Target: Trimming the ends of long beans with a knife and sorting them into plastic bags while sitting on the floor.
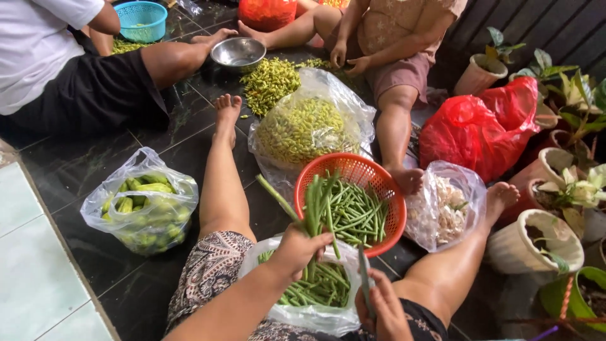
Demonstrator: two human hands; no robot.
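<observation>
Dark glossy floor tiles [76, 189] cover the work area, with pale tiles along the left edge and potted plants [555, 164] at the right.

1. Left hand [297, 249]: I see it clenched around a bunch of long green beans [314, 208], held upright above the lap.
2. Right hand [379, 309]: I see it closed on a thin green-grey blade-like tool [364, 278], which points up toward the bunch. I cannot tell exactly what the tool is.
3. Clear plastic bag of green beans [315, 290]: it rests open on the lap, directly under the left hand.
4. Round orange plastic basket [385, 183]: it sits between the outstretched legs, just beyond the bunch, and holds more loose beans.

Surrounding packages:
- Clear plastic bag of stubby green vegetables [145, 202], on the floor left of the left leg.
- Large clear bag of small yellow-green pods [309, 126], behind the basket.
- Small clear bag of pale pieces [445, 208], touching the basket's right side.
- Red plastic bag [486, 126], knotted, near the plants.
- Shiny metal bowl [238, 52] and blue plastic basket [140, 19], far side, near two other seated persons.
</observation>
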